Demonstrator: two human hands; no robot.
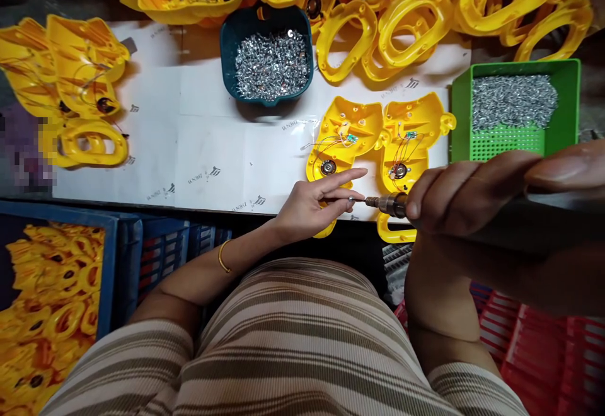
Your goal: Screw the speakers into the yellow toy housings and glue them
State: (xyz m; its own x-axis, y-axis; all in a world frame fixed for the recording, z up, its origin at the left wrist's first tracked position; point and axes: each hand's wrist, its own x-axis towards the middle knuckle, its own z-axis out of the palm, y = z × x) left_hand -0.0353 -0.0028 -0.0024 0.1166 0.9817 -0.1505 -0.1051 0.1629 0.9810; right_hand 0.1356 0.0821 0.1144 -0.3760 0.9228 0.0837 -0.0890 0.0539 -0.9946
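My right hand is wrapped around a dark electric screwdriver, whose bit points left. At the bit's tip, the thumb and a finger of my left hand pinch a small silver screw, while the index finger stretches out above. Two open yellow plastic shells lie on the table beyond my hands. The left shell and the right shell each contain a small circuit board, thin wires and a round speaker. My left hand covers part of the left shell's lower loop.
A dark teal tub of screws stands at the back middle, and a green basket of screws at right. Yellow shells lie left; more yellow parts pile along the back. Below the table's edge is a blue crate of yellow parts.
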